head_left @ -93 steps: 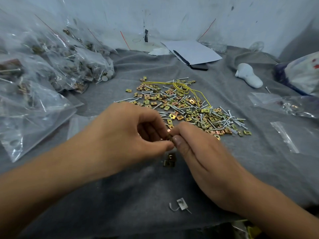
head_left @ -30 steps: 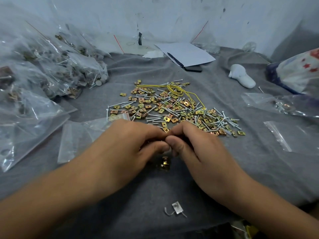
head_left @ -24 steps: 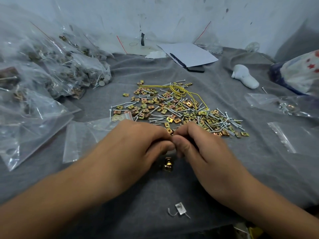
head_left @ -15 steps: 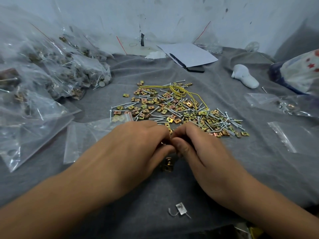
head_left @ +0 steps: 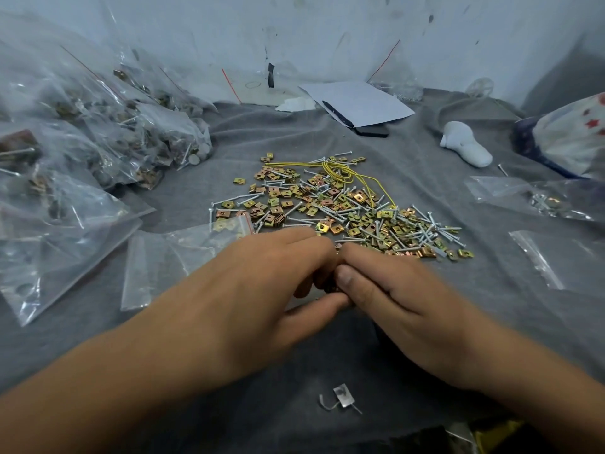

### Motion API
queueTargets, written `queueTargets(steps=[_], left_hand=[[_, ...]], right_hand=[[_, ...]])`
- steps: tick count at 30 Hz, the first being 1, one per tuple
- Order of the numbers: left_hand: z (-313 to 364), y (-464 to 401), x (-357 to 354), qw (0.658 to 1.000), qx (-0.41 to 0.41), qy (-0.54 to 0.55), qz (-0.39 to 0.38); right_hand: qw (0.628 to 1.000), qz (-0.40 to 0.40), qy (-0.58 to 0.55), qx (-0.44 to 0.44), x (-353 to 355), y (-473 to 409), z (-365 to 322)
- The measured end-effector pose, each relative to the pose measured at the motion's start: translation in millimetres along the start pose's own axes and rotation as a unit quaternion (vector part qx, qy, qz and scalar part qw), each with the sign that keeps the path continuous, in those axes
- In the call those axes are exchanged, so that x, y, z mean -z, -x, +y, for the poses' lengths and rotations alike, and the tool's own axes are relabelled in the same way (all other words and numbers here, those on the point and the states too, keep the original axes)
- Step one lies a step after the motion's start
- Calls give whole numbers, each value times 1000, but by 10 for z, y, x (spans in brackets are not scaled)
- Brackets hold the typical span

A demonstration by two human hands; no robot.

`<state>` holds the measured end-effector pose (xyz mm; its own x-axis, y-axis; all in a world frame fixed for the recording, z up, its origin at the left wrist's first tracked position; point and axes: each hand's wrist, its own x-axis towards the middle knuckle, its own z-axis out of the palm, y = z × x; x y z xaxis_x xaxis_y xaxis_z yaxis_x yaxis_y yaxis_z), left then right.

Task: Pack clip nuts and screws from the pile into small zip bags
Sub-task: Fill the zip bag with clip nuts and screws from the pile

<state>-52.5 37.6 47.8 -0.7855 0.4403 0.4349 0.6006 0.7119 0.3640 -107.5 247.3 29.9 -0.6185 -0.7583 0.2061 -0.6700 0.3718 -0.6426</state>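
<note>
Counting nuts at the pile edge
My left hand [head_left: 262, 290] and right hand [head_left: 399, 303] pinch clip nuts [head_left: 330, 287]; empty zip bag [head_left: 170, 260] at 9 o'clock, left nearer.

Two bare arms with no sleeves showing, left hand [head_left: 262, 290] and right hand [head_left: 402, 299] with nothing on them, short plain nails, no rings, no watch, no gloves
</note>
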Motion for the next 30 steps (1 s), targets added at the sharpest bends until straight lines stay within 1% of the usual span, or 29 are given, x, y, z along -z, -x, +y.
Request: queueTargets(steps=[2, 5, 10, 13, 20, 21, 24, 25, 28, 29, 30], left_hand=[[-5, -15, 33, 999, 5, 34, 19], [10, -30, 76, 998, 8, 55, 37], [13, -33, 82, 1000, -5, 14, 12], [8, -45, 67, 1000, -24, -13, -1], [-22, -54, 61, 999, -40, -23, -5], [-30, -53, 60, 999, -35, -19, 0], [-47, -46, 47, 999, -23, -26, 9], [-48, -42, 38, 999, -24, -33, 8], [-55, -31, 10, 999, -24, -38, 11], [-63, -28, 6, 999, -21, -38, 13], [-72, -23, 2, 999, -19, -37, 13]], right_hand=[[997, 9, -73, -9, -1, -18, -3], [981, 27, -193, -20, -2, -50, -4], [953, 19, -297, -58, -67, -60, 22], [946, 24, -314, -77, -98, -57, 24], [943, 17, -315, -107, -61, -36, -21], [938, 9, -329, -111, -43, -40, -33], [907, -36, -393, -149, 19, -28, -44], [903, -48, -396, -157, 29, -19, -41], [907, -53, -391, -150, 7, -9, -48], [916, -44, -370, -145, -1, -10, -49], [935, -32, -325, -139, -3, -11, -51]])
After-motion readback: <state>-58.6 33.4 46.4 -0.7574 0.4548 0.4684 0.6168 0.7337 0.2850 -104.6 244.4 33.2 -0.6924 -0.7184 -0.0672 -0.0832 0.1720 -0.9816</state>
